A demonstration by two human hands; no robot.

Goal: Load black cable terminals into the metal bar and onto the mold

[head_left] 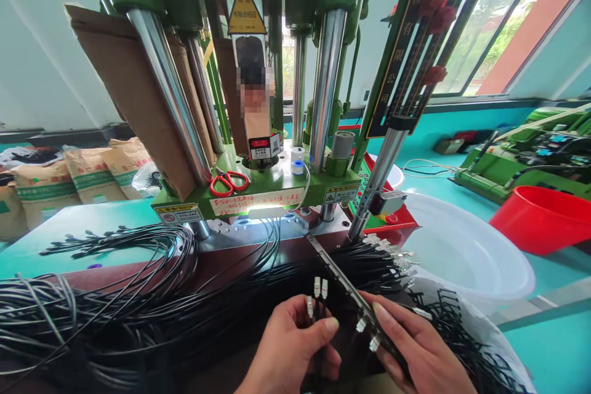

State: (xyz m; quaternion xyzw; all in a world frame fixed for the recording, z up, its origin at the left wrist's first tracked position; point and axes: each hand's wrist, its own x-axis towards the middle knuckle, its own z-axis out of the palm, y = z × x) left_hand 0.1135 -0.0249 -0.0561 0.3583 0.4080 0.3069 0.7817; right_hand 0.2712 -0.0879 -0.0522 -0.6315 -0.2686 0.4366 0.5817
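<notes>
My left hand (298, 341) is closed around a few black cables, their three white plug ends (324, 289) pointing up above the thumb and fingers. In my right hand (418, 345) is the near end of a long dark metal bar (339, 277), tilted away towards the press. Two white connectors (361, 324) stick out along the bar's left edge, close to my right fingers. Beneath both hands lies a thick bundle of black cables (295, 280), with many white plugs (392, 252) at its right end. The lower parts of the cables in my left hand are hidden.
A green press (314, 188) with steel columns stands ahead; red-handled scissors (229, 182) and a blue-white tape roll (298, 166) lie on it. More cables (46, 314) spread left. A white basin (471, 252) and a red bucket (545, 218) stand right. A person is visible behind the press.
</notes>
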